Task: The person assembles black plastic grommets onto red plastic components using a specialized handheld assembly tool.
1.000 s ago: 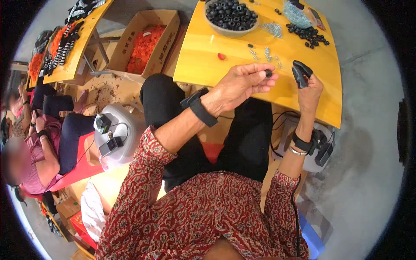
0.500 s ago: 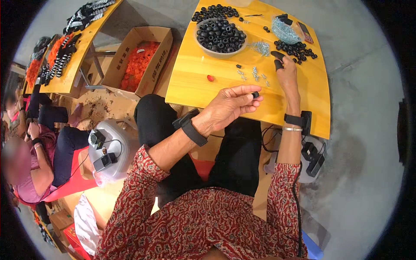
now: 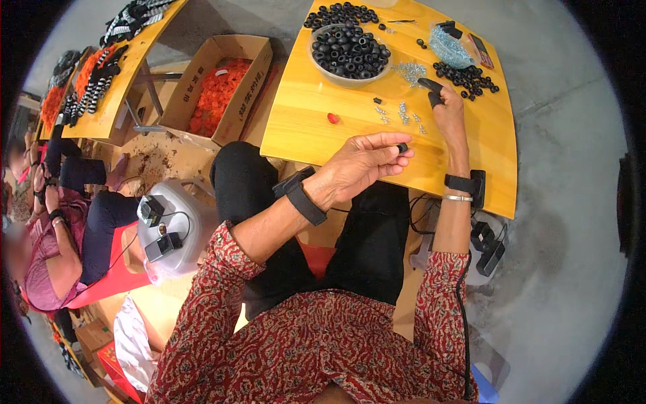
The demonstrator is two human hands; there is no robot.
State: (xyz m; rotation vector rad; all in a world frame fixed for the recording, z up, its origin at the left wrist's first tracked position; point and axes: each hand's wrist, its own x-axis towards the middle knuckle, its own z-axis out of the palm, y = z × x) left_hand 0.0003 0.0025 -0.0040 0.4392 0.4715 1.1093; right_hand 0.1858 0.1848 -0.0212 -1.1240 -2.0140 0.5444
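Observation:
My left hand (image 3: 369, 163) is closed over the table's near edge and holds a small black round bead (image 3: 402, 147) between thumb and fingertips. My right hand (image 3: 449, 113) reaches over the yellow table (image 3: 296, 135), with black covers on its thumb and forefinger. Those two fingers are apart, and nothing shows between them. Just beyond their tips lies a heap of tiny silvery pieces (image 3: 410, 73). Small clusters of similar silvery pieces (image 3: 404, 113) lie nearer to me. Beside the clusters are a small black piece (image 3: 377, 100) and a red piece (image 3: 333, 118).
A bowl of black beads (image 3: 350, 55) stands on the table, with loose black beads (image 3: 465, 79) at the right. Behind these sits a container of clear bluish pieces (image 3: 451, 48). A carton of orange-red material (image 3: 219, 91) is left of the table. Another person (image 3: 64, 236) sits at far left.
The whole view has shifted slightly. My left hand keeps hold of the bead, and my right hand stays by the silvery heap with little movement. The other person's arms have moved.

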